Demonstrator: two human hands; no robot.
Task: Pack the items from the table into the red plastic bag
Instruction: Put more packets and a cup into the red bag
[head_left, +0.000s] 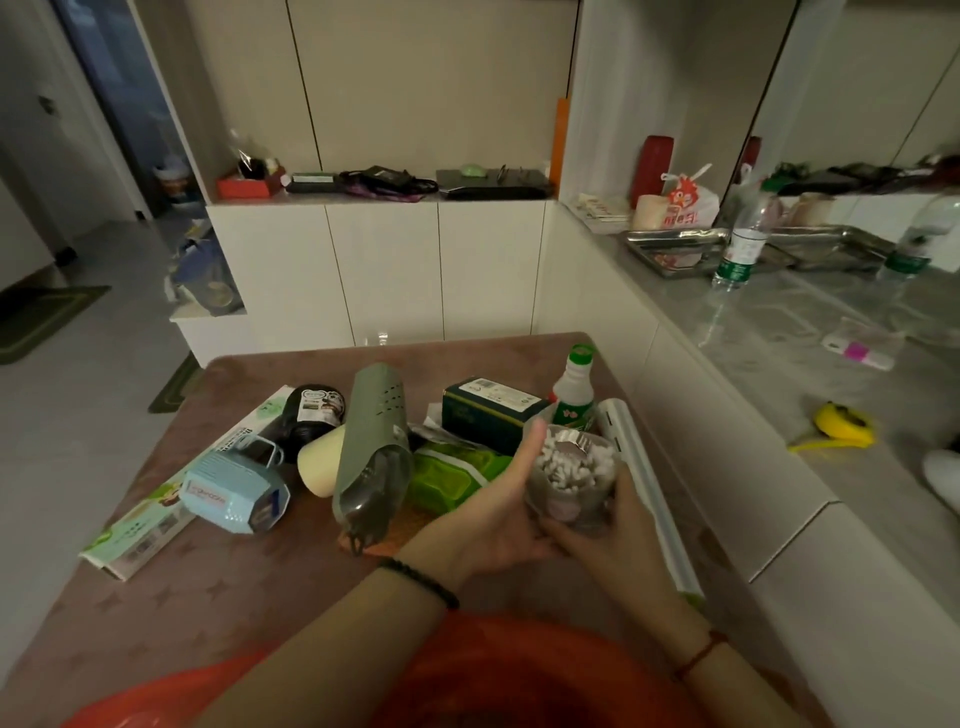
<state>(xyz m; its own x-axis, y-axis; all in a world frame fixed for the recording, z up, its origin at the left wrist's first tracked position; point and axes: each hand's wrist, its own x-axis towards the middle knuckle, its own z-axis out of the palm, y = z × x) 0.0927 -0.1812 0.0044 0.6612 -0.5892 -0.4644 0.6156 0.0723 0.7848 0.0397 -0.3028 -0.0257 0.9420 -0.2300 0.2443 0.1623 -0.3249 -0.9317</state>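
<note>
Both hands hold a clear round tub of cotton swabs (571, 470) above the table's right half. My left hand (498, 514) cups its left side and my right hand (608, 535) grips it from below right. The red plastic bag (519, 675) lies open at the near edge, under my forearms. On the brown table (156, 597) lie a grey-green perforated case (371, 441), a green wipes pack (447, 475), a dark green box (488, 410), a green-capped white bottle (574, 389), a light blue container (234, 493), a cream cup (322, 460), a black jar (314, 415) and a long box (171, 499).
A white roll box (649, 499) lies along the table's right edge. A grey counter (779, 338) at the right carries a water bottle (740, 244), steel trays and a yellow tape measure (844, 426). White cabinets (384, 270) stand behind the table; floor lies to the left.
</note>
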